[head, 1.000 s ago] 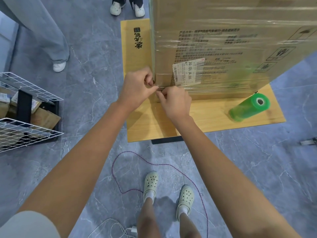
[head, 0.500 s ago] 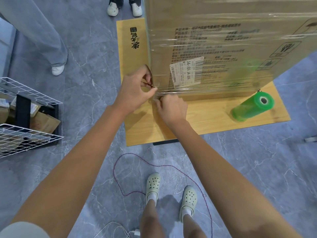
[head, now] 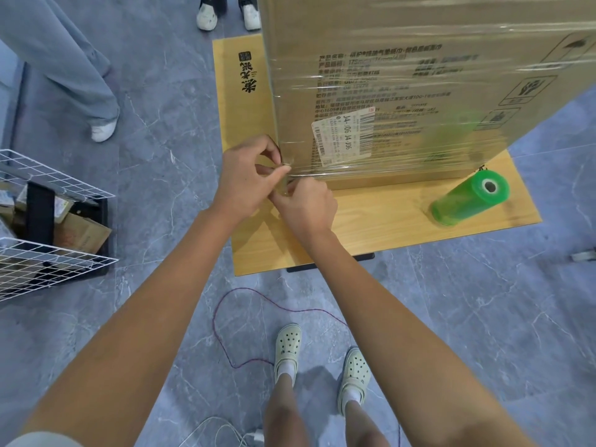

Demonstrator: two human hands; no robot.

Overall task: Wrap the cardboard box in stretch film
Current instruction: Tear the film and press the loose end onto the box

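Note:
A tall cardboard box [head: 403, 75] stands on a low wooden platform [head: 371, 221], its near face covered with clear stretch film [head: 403, 156] over a white barcode label [head: 345, 135]. Both hands meet at the box's lower left corner. My left hand [head: 248, 175] pinches the film's bottom edge between thumb and fingers. My right hand [head: 304, 206] is closed just below it on the same film edge; its fingertips are hidden. A green roll of stretch film [head: 467, 201] lies on its side on the platform at the right, apart from both hands.
A white wire rack [head: 42, 221] holding cartons stands at the left. One person's legs [head: 74, 59] are at the upper left, another's white shoes [head: 225, 14] behind the platform. A purple cord [head: 232, 317] and a white cable [head: 219, 430] lie on the grey floor by my feet.
The view has shifted slightly. My right hand has slid a little lower under the corner; my left hand keeps pinching the film at the same corner. The green roll has not moved.

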